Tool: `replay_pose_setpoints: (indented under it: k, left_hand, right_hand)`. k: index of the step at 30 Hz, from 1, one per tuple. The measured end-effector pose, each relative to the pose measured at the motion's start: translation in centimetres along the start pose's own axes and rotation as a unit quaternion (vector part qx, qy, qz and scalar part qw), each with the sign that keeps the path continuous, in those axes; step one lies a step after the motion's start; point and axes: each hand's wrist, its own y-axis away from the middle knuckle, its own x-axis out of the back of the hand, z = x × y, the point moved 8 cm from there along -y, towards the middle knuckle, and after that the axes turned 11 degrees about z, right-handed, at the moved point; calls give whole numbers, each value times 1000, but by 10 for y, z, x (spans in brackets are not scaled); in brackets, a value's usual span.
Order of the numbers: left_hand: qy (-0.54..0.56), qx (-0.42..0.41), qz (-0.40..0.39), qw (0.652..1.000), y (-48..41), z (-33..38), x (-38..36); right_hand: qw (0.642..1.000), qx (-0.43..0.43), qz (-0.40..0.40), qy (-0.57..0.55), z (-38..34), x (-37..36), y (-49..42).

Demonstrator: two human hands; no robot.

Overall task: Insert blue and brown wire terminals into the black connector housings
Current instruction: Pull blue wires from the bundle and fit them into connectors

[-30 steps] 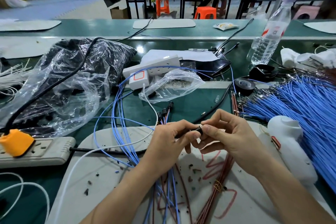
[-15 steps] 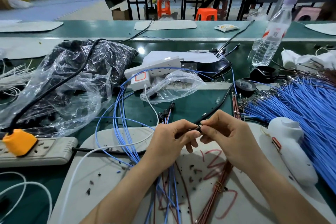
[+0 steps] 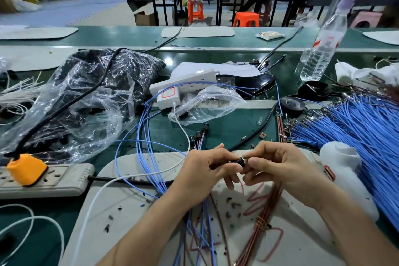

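The left hand point(image 3: 207, 168) is pinching a black connector housing point(image 3: 240, 161) between its thumb and curled fingers point(image 3: 229, 177). The right hand point(image 3: 278, 165) is pressing thumb and forefinger together on the housing's right end, and whether a terminal is sitting between those fingertips is too small to tell. The housing is hovering just above the white mat point(image 3: 133, 211), near the middle of the tabletop's point(image 3: 226, 133) near edge. The likeliest trouble from here is a terminal going in crooked or only partway. The fingers are covering the opening, so the push is probably being guided by feel, and a tilted push could bend the crimp or leave it unlatched. A blue or brown lead could also be heading for the wrong cavity. The loose blue wires point(image 3: 159, 184) are running under the left wrist toward other wired housings point(image 3: 197, 136) further back, and a snag there could be tugging the work askew. Both forearms are coming in from the near edge and converging, with wrists angling inward and knuckles turning upward. The brown wire bundle point(image 3: 261, 220) is lying on the mat below the right wrist, and the big blue wire pile point(image 3: 356, 129) is spreading toward the right edge.
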Motion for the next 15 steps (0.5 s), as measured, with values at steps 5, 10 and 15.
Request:
replay_pose_setpoints:
  k: [5,10,15]
  left_hand:
    - [82,23,-22,996,1,4,-7]
    - [90,36,-12,995,-1,0,-5]
    - [63,22,-13,998,0,-1,-5]
  right_hand:
    - [997,-24,-33,-63,2,-1,0]
    - [996,-22,-35,-77,1,-4,-1]
    - [997,-24,-18,-72,3,-1,-2]
